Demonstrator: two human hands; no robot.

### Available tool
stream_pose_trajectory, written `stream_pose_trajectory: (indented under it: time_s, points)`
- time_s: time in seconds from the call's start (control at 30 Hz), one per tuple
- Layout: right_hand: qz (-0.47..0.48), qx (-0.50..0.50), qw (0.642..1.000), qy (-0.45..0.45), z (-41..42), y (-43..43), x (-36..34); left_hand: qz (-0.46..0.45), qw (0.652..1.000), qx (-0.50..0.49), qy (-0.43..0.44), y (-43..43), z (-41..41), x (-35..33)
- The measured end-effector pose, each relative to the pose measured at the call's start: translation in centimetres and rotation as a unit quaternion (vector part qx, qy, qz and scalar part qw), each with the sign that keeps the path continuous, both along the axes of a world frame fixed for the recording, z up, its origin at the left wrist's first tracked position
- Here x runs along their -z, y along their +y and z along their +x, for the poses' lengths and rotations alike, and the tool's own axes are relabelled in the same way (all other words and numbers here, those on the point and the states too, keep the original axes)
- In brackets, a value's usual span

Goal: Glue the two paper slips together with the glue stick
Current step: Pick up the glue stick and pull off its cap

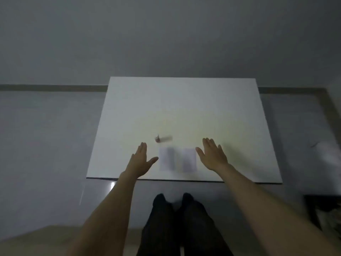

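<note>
Two pale paper slips lie side by side near the front edge of a white board (184, 100): the left slip (166, 158) and the right slip (189, 159). A small glue stick (163, 138) lies on its side just behind the left slip; it is blurred. My left hand (141, 159) hovers flat and open to the left of the slips, holding nothing. My right hand (214, 154) is spread open to the right of the slips, also with nothing in it. Neither hand touches the slips or the glue stick.
The white board rests on a glossy grey tiled floor (46, 135) in front of a grey wall. My dark-trousered legs (177, 224) show below the board's front edge. A dark object (323, 209) sits at the right edge of the view.
</note>
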State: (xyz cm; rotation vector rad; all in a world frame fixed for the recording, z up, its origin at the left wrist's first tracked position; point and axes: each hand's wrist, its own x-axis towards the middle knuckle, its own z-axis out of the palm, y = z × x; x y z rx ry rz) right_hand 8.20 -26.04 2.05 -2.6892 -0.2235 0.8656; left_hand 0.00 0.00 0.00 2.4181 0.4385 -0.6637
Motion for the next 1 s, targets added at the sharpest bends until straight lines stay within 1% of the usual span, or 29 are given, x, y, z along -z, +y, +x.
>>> stream_pose_trajectory:
  time_s: [0.07, 0.17, 0.23, 0.3, 0.33, 0.4, 0.43, 0.53, 0.57, 0.6, 0.67, 0.73, 0.8, 0.87, 0.93, 1.0]
  points:
    - [0.030, 0.038, 0.999, -0.011, 0.2, 0.4, 3.2, -0.012, 0.997, -0.061, -0.056, 0.4, 0.5, 3.4]
    - [0.099, 0.065, 0.992, -0.034, 0.8, 2.2, 8.9, -0.025, 0.985, -0.112, -0.125, 0.7, 1.8, 8.9]
    - [0.142, 0.076, 0.984, -0.071, 1.6, 3.0, 12.2, -0.035, 0.974, -0.132, -0.180, 0.7, 3.1, 12.2]
    - [0.178, 0.093, 0.971, -0.134, 2.6, 3.5, 14.5, -0.048, 0.956, -0.142, -0.254, 1.1, 4.5, 14.8]
    - [0.199, 0.109, 0.959, -0.171, 3.0, 3.6, 15.3, -0.060, 0.943, -0.134, -0.297, 1.2, 5.2, 15.8]
    - [0.255, 0.134, 0.926, -0.243, 3.4, 4.2, 16.1, -0.052, 0.924, -0.121, -0.358, 0.8, 6.6, 17.5]
    - [0.284, 0.138, 0.908, -0.275, 3.1, 4.5, 16.4, -0.043, 0.917, -0.136, -0.371, 0.2, 7.1, 18.2]
    - [0.369, 0.131, 0.852, -0.347, 0.7, 5.4, 16.8, -0.082, 0.887, -0.236, -0.387, -1.1, 7.5, 18.9]
    - [0.389, 0.127, 0.836, -0.365, -0.4, 5.3, 16.6, -0.087, 0.873, -0.231, -0.420, -1.3, 7.0, 18.6]
    - [0.402, 0.123, 0.824, -0.381, -1.6, 5.1, 16.3, -0.087, 0.858, -0.204, -0.464, -1.4, 6.4, 18.3]
    - [0.432, 0.134, 0.808, -0.378, -3.6, 4.2, 15.2, -0.089, 0.828, -0.159, -0.530, -1.7, 4.3, 16.4]
    - [0.472, 0.166, 0.805, -0.319, -5.1, 3.5, 13.8, -0.072, 0.814, -0.125, -0.563, -2.6, 2.0, 14.6]
    - [0.520, 0.185, 0.798, -0.243, -6.1, 3.4, 12.9, -0.037, 0.816, -0.077, -0.572, -4.0, 0.2, 13.5]
    - [0.560, 0.185, 0.784, -0.192, -6.6, 3.5, 12.4, -0.011, 0.819, -0.041, -0.572, -5.2, -1.1, 13.0]
    - [0.559, 0.180, 0.790, -0.178, -7.2, 3.7, 12.1, -0.002, 0.815, -0.025, -0.579, -6.2, -2.1, 12.6]
    - [0.523, 0.177, 0.813, -0.183, -7.6, 3.8, 11.5, -0.006, 0.812, -0.014, -0.583, -7.2, -3.0, 12.0]
